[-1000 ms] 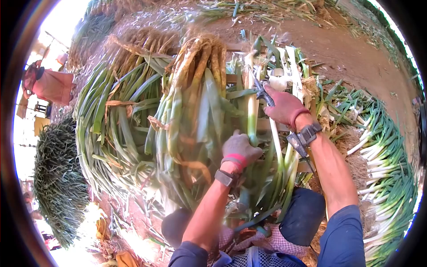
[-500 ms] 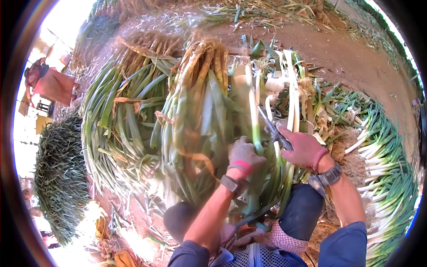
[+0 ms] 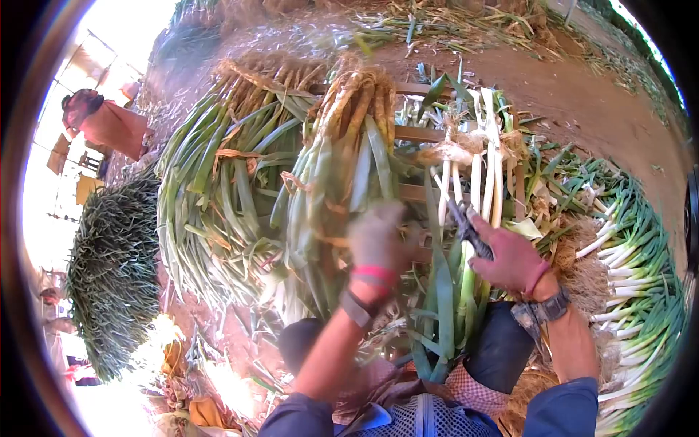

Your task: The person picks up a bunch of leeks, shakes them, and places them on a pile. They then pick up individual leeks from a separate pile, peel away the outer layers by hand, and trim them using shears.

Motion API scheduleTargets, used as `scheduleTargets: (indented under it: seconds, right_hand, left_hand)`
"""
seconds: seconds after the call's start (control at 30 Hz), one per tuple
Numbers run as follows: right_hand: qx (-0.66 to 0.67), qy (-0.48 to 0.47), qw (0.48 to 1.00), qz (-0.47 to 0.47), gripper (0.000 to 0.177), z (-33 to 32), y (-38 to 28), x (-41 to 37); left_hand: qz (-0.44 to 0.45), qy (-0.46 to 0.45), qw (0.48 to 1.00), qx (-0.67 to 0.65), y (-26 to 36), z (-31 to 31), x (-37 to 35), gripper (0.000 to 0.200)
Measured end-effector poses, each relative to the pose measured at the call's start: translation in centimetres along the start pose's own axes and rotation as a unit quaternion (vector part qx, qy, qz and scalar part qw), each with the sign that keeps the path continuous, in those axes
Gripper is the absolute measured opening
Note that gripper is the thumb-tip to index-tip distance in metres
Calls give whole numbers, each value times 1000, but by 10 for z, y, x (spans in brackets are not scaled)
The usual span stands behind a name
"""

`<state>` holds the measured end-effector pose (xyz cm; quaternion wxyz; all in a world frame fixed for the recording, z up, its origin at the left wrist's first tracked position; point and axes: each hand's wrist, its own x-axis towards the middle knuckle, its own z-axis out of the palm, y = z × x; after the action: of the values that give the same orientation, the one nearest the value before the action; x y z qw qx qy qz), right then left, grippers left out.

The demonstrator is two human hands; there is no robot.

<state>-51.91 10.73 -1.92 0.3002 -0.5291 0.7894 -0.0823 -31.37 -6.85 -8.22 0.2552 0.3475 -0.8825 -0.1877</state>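
My left hand [image 3: 378, 237], gloved and smeared by motion, is at the right side of a bundle of untrimmed leeks [image 3: 324, 164] with brown roots and drooping green leaves. Its fingers are too blurred to read. In my gloved right hand [image 3: 506, 255] is a dark-handled cutting tool [image 3: 470, 231], which looks like shears, pointing up and left. Just beyond and beneath that hand lie several peeled leeks [image 3: 476, 182] with white shafts, their green ends running toward my knees. Long green leaves [image 3: 443, 295] hang between my two hands.
Wooden slats [image 3: 422, 135] support the leeks. A long row of cleaned leeks [image 3: 630, 284] lies at right, beside leaf scraps [image 3: 557, 186]. Another bundle of leeks [image 3: 226, 175] rests at left, and a dark green heap [image 3: 116, 269] stands farther left. Trimmings litter the soil [image 3: 582, 109].
My left hand has moved left and slightly up, away from the leek it held; that leek no longer shows upright between my hands. The tool is now over the white shafts. The view has shifted slightly.
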Motion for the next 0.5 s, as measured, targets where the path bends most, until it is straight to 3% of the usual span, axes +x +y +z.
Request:
scheduleTargets:
  seconds: [0.07,0.13,0.17,0.23,0.33,0.47,0.5]
  right_hand:
    - [2,-4,1000,-21,88,0,-11,-7]
    - [14,40,998,-40,89,6,-7,-4]
    - [16,40,998,-43,89,3,-11,-2]
    - [35,-1,999,-9,90,-8,-24,0]
    - [38,-53,996,-58,89,-3,-36,2]
    - [60,29,994,-84,89,10,-49,19]
    - [72,37,992,-94,88,8,-59,22]
  left_hand:
    - [-58,106,988,100,-46,-24,40,43]
    - [-180,80,953,228,-67,-51,64,51]
    - [-181,80,953,231,-86,-56,67,51]
    - [-226,-27,964,137,-116,-59,68,59]
    - [-189,-63,968,152,-132,-61,65,67]
    - [-237,-169,956,21,-108,-87,72,66]
    - [-218,-136,966,8,-113,-79,63,59]
